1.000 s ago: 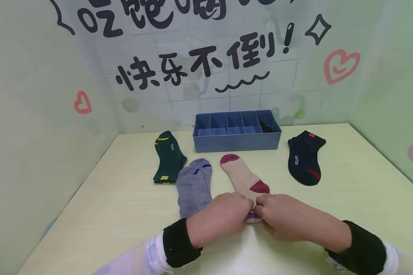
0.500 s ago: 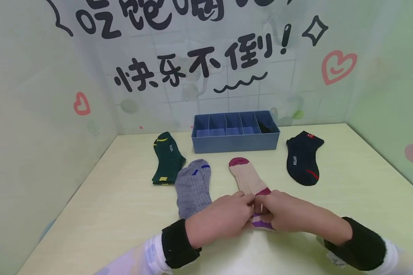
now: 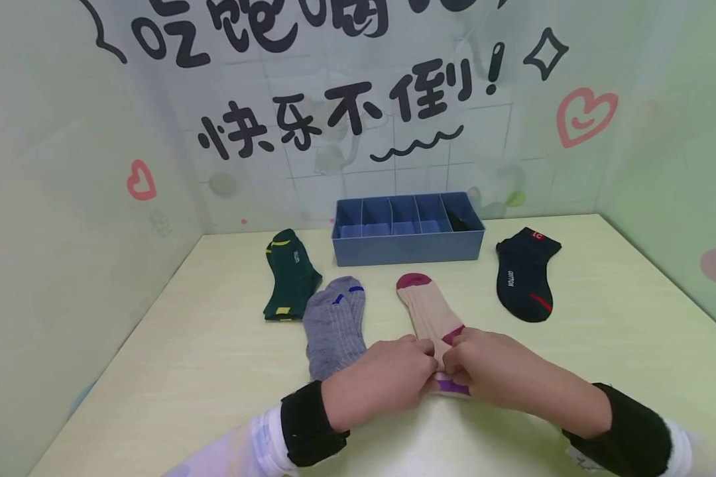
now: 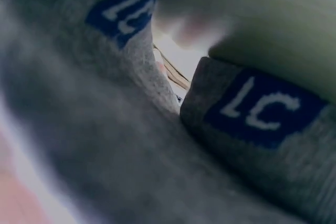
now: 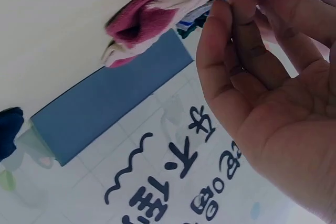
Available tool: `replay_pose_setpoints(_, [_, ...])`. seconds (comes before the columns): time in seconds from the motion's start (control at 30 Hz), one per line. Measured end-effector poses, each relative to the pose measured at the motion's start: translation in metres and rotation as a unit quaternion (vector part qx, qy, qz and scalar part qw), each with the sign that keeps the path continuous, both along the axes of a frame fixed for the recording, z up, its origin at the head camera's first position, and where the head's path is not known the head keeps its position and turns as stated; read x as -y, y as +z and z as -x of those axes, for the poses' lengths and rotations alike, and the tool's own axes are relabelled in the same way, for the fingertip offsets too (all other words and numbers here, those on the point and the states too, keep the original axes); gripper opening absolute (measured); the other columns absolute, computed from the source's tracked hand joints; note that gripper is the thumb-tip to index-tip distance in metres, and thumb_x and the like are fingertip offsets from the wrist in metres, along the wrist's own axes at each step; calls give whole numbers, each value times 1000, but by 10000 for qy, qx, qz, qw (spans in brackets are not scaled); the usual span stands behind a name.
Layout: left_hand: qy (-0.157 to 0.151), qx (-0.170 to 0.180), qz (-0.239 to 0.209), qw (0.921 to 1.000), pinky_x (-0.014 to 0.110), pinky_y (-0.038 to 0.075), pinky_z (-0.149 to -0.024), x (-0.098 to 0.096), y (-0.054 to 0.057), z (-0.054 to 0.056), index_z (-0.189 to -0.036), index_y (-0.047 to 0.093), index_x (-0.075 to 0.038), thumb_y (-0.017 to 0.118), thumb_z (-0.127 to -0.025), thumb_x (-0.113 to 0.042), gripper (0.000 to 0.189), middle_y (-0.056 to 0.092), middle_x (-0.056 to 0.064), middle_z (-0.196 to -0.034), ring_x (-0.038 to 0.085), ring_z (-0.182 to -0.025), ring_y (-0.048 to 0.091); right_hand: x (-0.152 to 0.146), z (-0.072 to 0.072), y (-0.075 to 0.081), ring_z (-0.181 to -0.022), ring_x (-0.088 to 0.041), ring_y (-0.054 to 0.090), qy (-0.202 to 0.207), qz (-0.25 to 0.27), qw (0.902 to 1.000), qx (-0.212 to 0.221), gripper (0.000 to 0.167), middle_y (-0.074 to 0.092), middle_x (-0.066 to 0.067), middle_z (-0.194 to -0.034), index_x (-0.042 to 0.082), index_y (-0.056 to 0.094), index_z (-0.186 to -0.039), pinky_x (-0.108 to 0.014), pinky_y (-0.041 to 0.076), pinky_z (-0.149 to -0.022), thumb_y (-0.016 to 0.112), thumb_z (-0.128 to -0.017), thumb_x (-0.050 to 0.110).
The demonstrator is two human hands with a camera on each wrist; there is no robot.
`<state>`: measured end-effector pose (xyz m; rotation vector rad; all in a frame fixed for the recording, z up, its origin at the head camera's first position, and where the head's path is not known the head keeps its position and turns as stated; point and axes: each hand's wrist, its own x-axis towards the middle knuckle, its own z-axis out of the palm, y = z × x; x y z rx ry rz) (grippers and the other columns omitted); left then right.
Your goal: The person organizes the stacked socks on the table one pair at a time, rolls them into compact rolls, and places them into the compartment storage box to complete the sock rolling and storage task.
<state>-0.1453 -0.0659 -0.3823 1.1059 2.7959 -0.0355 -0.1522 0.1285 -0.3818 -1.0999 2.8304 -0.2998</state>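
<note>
A beige sock with dark pink toe and heel lies flat on the table, its toe pointing away from me. Both hands grip its purple-striped cuff end. My left hand has curled fingers on the cuff's left side, and my right hand pinches it from the right, the two nearly meeting. In the right wrist view, the fingers of the right hand bend up to the cuff, which looks rolled there. Beside the left hand lies a pair of grey socks, whose blue-labelled cuffs fill the left wrist view.
At the back stands a blue divided box, with something dark in its rightmost compartment. Dark green socks lie at the left, touching the grey pair's edge. A black sock with red marks lies at the right. Walls enclose the table.
The beige sock's toe has shifted right and its purple stripe shows more. The right hand's fingers lifted a little over the cuff, then closed in on it again. The left hand barely moved.
</note>
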Motion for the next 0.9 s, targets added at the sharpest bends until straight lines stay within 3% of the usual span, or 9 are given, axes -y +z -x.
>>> replay_pose_setpoints(0.13, [41, -133, 38, 9999, 21, 50, -67, 0, -1, 0, -119, 80, -24, 69, -104, -39, 24, 72, -5, -110, 10, -88, 58, 5, -12, -3, -71, -10, 48, 286, -728, 9928, -912, 11, 63, 2, -76, 15, 82, -88, -26, 52, -67, 89, -85, 22])
replay_pose_setpoints(0.23, [29, -252, 89, 9996, 22, 47, -64, 0, -2, 0, -118, 81, -24, 68, -104, -40, 25, 72, -5, -108, 11, -85, 57, 9, -21, -7, -77, -16, 49, 632, -1370, 9736, -1715, 25, 66, -3, -78, 14, 81, -92, -29, 52, -74, 89, -85, 36])
replay_pose_setpoints(0.37, [59, -308, 80, 9995, 23, 46, -63, 0, -2, 1, -117, 81, -24, 66, -105, -40, 26, 72, -4, -104, 12, -82, 55, 11, -27, -12, -79, -20, 50, 942, -1768, 9447, -2596, 31, 68, -6, -79, 14, 81, -96, -29, 51, -75, 94, -79, 36])
replay_pose_setpoints(0.47, [70, -404, 94, 9991, 22, 46, -63, -1, -1, 0, -115, 82, -24, 64, -106, -42, 26, 72, -5, -102, 12, -82, 55, 12, -29, -14, -78, -21, 52, 997, -1843, 9352, -2855, 33, 69, -7, -80, 14, 81, -98, -29, 51, -73, 97, -75, 32])
replay_pose_setpoints(0.57, [87, -555, 175, 9983, 22, 47, -63, -2, -2, -1, -112, 81, -24, 63, -106, -44, 28, 72, -6, -101, 11, -83, 56, 12, -28, -13, -79, -21, 53, 999, -1914, 9378, -2721, 35, 69, -8, -80, 12, 81, -99, -29, 53, -74, 97, -75, 32])
replay_pose_setpoints(0.73, [70, -776, 373, 9963, 23, 51, -68, -4, -3, -3, -111, 75, -19, 63, -107, -42, 26, 73, -6, -105, 11, -96, 61, 10, -21, -10, -82, -20, 54, 783, -1832, 9573, -2097, 32, 68, -7, -82, 11, 79, -98, -31, 55, -78, 94, -75, 27])
replay_pose_setpoints(0.9, [-65, -864, 455, 9952, 22, 53, -72, -5, -4, -3, -119, 66, -15, 65, -106, -36, 25, 72, -5, -106, 11, -100, 62, 7, -15, -10, -82, -20, 55, 547, -1556, 9699, -1791, 32, 68, -6, -82, 9, 78, -95, -33, 55, -79, 94, -70, 20])
